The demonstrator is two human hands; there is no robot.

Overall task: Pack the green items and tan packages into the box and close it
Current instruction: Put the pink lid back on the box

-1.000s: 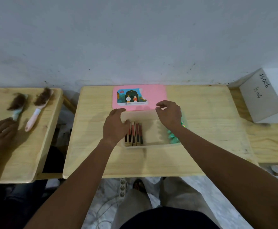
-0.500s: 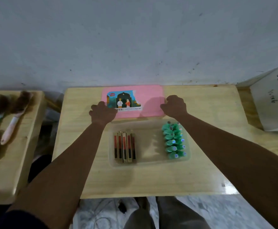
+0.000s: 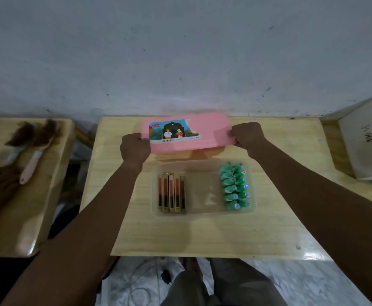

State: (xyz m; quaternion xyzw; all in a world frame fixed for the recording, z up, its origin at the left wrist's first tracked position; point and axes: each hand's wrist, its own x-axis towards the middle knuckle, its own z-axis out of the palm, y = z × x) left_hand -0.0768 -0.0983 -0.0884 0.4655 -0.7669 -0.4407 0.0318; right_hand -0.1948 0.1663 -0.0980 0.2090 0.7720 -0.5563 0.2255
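Sitting at the wooden table [image 3: 202, 235], I am looking down at the clear box [image 3: 202, 212] lying open in the middle of it. Beyond the box, on the far side, I am holding the pink lid [image 3: 209, 135] by its two short ends, raised a little and casting a shadow on the wood. My left hand [image 3: 134, 146] is curling closed around the lid's left end, and my right hand [image 3: 248, 136] is pinching the right end between thumb and fingers. Inside the box, the tan packages [image 3: 171, 193] are standing in a row of five against the left wall, and the green items [image 3: 235, 187] are lying in a double row along the right wall, well apart from the packages. A white carton [image 3: 366, 140] is sitting far right.
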